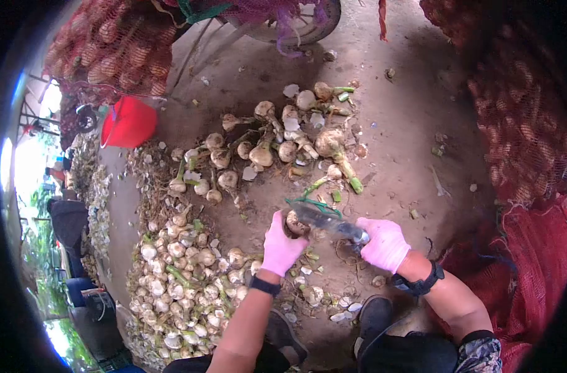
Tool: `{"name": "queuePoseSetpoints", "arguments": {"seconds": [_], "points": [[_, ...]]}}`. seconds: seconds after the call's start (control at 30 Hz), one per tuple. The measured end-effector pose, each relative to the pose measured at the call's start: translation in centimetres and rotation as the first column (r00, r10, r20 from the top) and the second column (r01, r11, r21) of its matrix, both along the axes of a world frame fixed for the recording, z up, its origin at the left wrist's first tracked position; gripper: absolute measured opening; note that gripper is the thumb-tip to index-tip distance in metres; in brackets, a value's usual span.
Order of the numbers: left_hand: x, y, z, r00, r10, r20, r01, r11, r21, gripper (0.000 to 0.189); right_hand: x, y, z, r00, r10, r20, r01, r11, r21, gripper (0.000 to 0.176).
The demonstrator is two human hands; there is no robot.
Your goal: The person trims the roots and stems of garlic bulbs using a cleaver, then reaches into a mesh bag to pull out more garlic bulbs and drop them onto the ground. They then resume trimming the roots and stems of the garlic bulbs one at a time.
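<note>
My left hand (281,245), in a pink glove, grips a garlic bulb (295,222) low over the dirt ground. In my right hand (386,244), also gloved in pink, is a knife (328,221) whose blade lies across the bulb. A green stalk piece (311,203) sits just above the blade. Both forearms come in from the bottom edge, each with a dark wristband.
A large heap of garlic bulbs (177,273) lies at my left. Scattered bulbs with green stems (277,143) lie ahead. A red bucket (129,123) stands at the upper left. Red mesh sacks (526,130) fill the right side, more sacks (112,46) at the top left. A wheel (302,25) is at the top.
</note>
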State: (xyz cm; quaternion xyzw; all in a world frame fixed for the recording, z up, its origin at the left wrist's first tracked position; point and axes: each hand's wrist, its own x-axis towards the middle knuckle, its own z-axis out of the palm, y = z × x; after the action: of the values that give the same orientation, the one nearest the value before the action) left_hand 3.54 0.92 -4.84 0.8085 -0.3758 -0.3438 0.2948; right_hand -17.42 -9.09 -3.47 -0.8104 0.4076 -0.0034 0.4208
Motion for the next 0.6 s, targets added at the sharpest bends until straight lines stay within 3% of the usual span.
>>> {"name": "queuePoseSetpoints", "arguments": {"seconds": [0.03, 0.1, 0.13, 0.23, 0.3, 0.4, 0.5, 0.57, 0.6], "points": [[-0.8, 0.0, 0.3, 1.000, -0.002, -0.006, 0.002, 1.000, 0.001, 0.065, 0.2, 0.4, 0.3, 0.997, 0.011, 0.079, -0.007, 0.999, -0.050, 0.012], [-2.1, 0.3, 0.5, 0.861, -0.003, -0.509, -0.156, 0.950, -0.271, 0.070, 0.7, 0.8, 1.1, 0.996, 0.066, 0.054, -0.062, 0.995, -0.077, 0.015], [-2.6, 0.3, 1.0, 0.969, -0.049, -0.244, -0.035, 0.943, -0.330, 0.071, 1.0, 1.0, 1.4, 0.991, 0.124, 0.056, -0.119, 0.988, -0.097, 0.017], [-3.5, 0.1, 3.6, 0.983, -0.055, -0.177, -0.004, 0.947, -0.320, 0.070, 1.1, 1.3, 2.1, 0.978, 0.192, 0.086, -0.178, 0.972, -0.153, 0.023], [-3.5, 0.0, 4.9, 0.981, -0.062, -0.181, 0.000, 0.946, -0.324, 0.066, 1.1, 1.2, 3.3, 0.966, 0.253, 0.059, -0.240, 0.956, -0.171, 0.022], [-3.5, -0.1, 5.5, 0.942, -0.001, -0.335, -0.096, 0.958, -0.272, 0.060, 0.8, 1.5, 3.9, 0.954, 0.298, 0.038, -0.288, 0.943, -0.164, 0.025], [-3.8, -0.1, 6.3, 0.970, -0.039, -0.240, -0.029, 0.962, -0.272, 0.058, 0.6, 1.7, 3.3, 0.954, 0.295, 0.059, -0.279, 0.941, -0.193, 0.027], [-4.2, 0.4, 5.5, 0.949, -0.003, -0.315, -0.085, 0.961, -0.263, 0.058, 0.5, 1.5, 3.1, 0.954, 0.293, 0.063, -0.275, 0.938, -0.210, 0.027], [-4.5, 0.6, 5.8, 0.878, 0.051, -0.476, -0.183, 0.954, -0.236, 0.058, 0.5, 1.4, 2.9, 0.954, 0.292, 0.067, -0.270, 0.936, -0.227, 0.028]]}}
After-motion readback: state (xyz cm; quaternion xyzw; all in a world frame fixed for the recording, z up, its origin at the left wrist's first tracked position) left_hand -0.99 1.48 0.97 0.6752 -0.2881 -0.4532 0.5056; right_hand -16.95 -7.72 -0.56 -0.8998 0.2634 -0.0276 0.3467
